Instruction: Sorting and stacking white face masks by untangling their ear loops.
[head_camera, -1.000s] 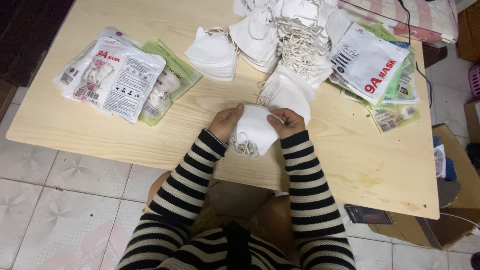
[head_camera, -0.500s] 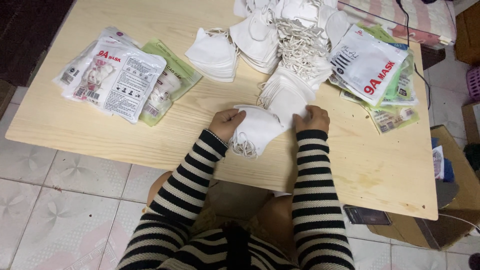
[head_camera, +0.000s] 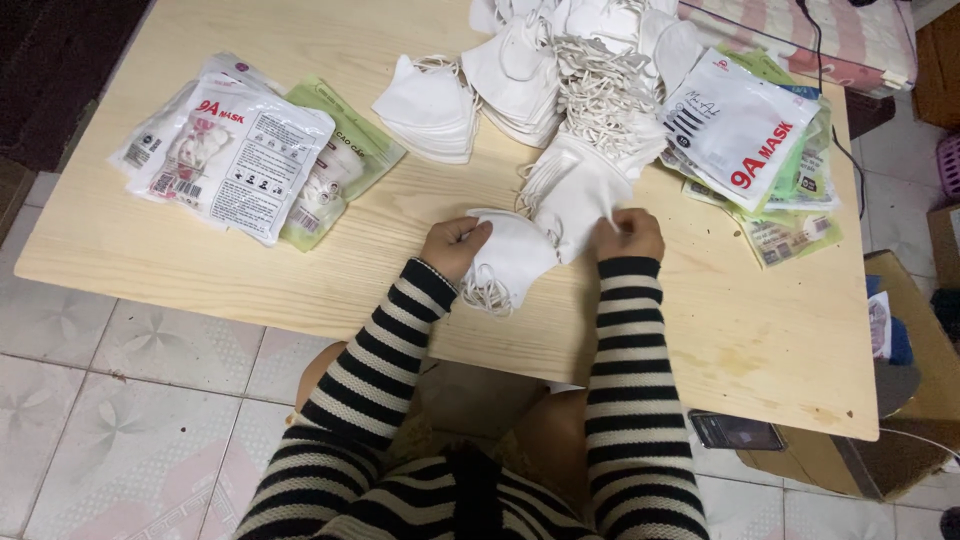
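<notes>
On the light wooden table (head_camera: 700, 330), my left hand (head_camera: 455, 246) grips the left edge of a small stack of white face masks (head_camera: 510, 262), whose ear loops hang toward me. My right hand (head_camera: 628, 235) pinches the near corner of another white mask (head_camera: 578, 195) lying on the pile just beyond. Both sleeves are black-and-white striped.
A large heap of white masks with tangled loops (head_camera: 590, 70) fills the table's far middle, with a neat mask stack (head_camera: 430, 108) to its left. Filled mask packets (head_camera: 245, 150) lie at left, flat empty packets (head_camera: 740, 125) at right. A phone (head_camera: 735, 432) lies on a box below the table.
My right hand has let go of the stack held in front of me and moved right and away to the mask pile. My left hand keeps hold of the stack.
</notes>
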